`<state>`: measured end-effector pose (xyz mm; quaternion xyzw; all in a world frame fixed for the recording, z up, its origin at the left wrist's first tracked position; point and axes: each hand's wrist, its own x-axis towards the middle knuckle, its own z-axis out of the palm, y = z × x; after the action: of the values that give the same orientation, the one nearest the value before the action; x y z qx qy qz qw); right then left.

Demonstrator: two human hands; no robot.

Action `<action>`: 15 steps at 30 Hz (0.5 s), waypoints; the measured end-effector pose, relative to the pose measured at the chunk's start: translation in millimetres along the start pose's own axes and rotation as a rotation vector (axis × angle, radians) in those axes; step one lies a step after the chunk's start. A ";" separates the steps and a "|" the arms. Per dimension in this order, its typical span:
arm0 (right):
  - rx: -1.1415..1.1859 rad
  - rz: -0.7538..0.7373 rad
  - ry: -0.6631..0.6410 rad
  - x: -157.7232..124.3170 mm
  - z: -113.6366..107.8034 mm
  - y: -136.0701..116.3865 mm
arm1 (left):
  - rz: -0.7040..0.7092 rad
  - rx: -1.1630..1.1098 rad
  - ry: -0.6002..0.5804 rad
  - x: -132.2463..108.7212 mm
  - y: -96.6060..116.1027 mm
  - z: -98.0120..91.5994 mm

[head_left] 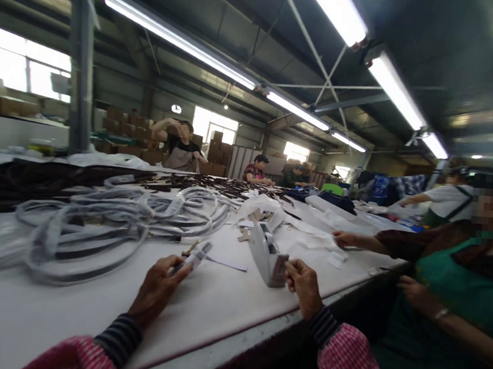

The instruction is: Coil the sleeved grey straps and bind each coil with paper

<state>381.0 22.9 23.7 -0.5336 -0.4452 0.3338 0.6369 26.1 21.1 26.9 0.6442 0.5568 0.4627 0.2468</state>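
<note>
My left hand [159,285] is closed around a plastic-wrapped strap end [200,255], with a brass-coloured metal piece [191,248] beside it. Above the table, my right hand [305,286] pinches thumb and fingers together at the front end of a grey tape dispenser [261,259]. Whatever thin thing lies between those fingertips is too small to make out. Loops of grey straps in clear plastic [93,235] are heaped beyond my left hand. A narrow white strip [227,264] lies between my left hand and the dispenser.
Cardboard pieces [252,222] and white plastic wrapping [266,204] lie behind the dispenser. Dark straps [212,184] cover the table's far part. A co-worker in a green apron [448,274] is close on my right, one hand [347,239] over the white table [236,309].
</note>
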 end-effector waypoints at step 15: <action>0.005 -0.020 -0.665 -65.9 144.7 -38.8 | -0.009 -0.110 0.070 -3.0 6.8 2.7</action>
<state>220.4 10.9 52.6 -0.3895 -0.6330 0.4846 0.4613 32.0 17.1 30.4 0.6107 0.5417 0.5136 0.2642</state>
